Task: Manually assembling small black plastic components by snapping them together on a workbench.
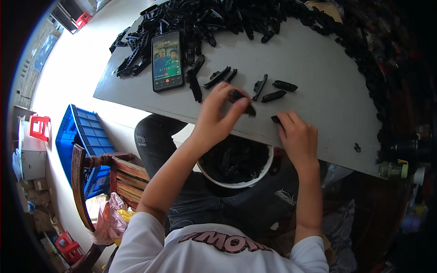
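Note:
My left hand [214, 116] is raised above the near edge of the grey-white table [318, 68]. Between its thumb and fingers is a black plastic part [249, 109], slightly blurred. To the right, my right hand [298, 136] rests low at the table's edge. Its fingertips are closed on a small black piece [275, 119], mostly hidden by the fingers. Just beyond the hands lie several loose black plastic parts, among them an upright narrow one [260, 87] and two short ones, the farther [285, 85] and the nearer [273, 96].
A large heap of black parts [218, 18] covers the table's far side. A phone [166, 61] with a lit screen lies at the left. Between my knees stands a white bucket [241, 185] of black parts. A wooden chair [129, 177] and blue crate [93, 127] are at the left.

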Tool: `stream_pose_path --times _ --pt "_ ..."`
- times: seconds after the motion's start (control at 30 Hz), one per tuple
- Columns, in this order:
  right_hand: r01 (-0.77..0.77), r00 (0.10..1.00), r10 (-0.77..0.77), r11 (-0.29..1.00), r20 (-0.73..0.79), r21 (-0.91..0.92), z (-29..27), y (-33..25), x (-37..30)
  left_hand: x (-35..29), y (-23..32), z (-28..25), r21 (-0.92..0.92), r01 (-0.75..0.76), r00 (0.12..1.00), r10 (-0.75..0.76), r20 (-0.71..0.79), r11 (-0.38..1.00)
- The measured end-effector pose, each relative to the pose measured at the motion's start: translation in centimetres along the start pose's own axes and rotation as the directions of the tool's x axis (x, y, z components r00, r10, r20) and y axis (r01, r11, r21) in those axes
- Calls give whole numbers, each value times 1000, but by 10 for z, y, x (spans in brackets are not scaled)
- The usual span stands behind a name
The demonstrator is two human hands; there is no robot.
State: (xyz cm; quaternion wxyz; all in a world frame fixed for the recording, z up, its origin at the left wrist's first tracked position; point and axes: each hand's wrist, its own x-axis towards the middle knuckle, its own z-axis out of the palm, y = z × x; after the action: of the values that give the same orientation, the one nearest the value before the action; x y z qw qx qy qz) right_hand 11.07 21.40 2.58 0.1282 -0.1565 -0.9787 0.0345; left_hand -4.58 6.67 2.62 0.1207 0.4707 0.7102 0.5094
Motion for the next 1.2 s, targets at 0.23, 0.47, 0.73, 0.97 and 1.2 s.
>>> stream_pose_path --times 0.23,0.47,0.73,0.97,1.2 --pt "-107 902 405 -122 148 987 -12 -51 -33 -44 12 17 -452 290 956 -236 173 843" --pt "-4 945 286 504 -162 864 -5 -55 -37 -50 28 11 -317 280 922 -163 351 906" --pt "-303 911 273 -70 311 950 17 -62 -55 -75 22 7 -291 211 914 -83 396 933" --pt "-230 895 444 410 27 883 31 -50 -39 -53 -2 -6 463 -70 990 120 -79 884" --pt "-123 928 194 965 -319 231 41 -5 31 -15 -28 -2 679 39 975 121 -187 733"
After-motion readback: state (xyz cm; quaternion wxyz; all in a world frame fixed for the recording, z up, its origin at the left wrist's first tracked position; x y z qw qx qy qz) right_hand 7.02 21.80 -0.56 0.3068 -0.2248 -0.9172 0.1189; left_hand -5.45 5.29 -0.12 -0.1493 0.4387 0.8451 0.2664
